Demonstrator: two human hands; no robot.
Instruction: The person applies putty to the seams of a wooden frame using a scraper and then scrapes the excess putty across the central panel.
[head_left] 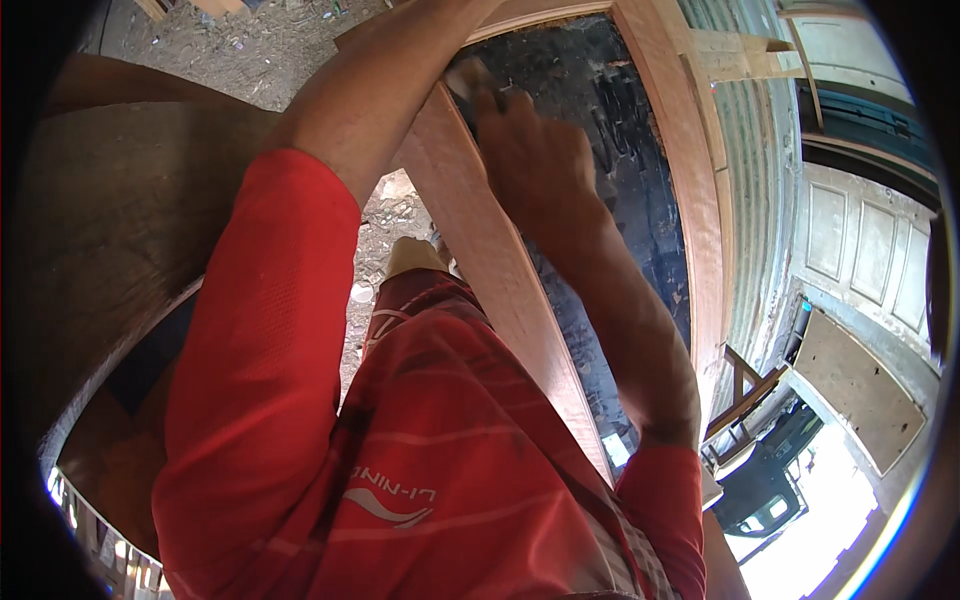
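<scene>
My right hand [540, 165] is closed over the left side of a dark, scuffed panel [640, 215], near its far end. Beyond the fingers shows a blurred, pale brown thing [470, 82] that I cannot make out; it seems to be in the grip. Reddish-brown wooden boards form a frame [480, 230] along the panel's edges. My left forearm [385, 85] reaches across the frame's far left corner and leaves the picture at the top, so the left hand is out of sight.
A large curved-looking brown wooden sheet [130, 170] stands close on my left. Shavings litter the ground [290, 55]. To the right are corrugated metal sheeting [760, 190], a pale panelled door [860, 240] and a brown board [860, 385]. A bright opening lies at lower right.
</scene>
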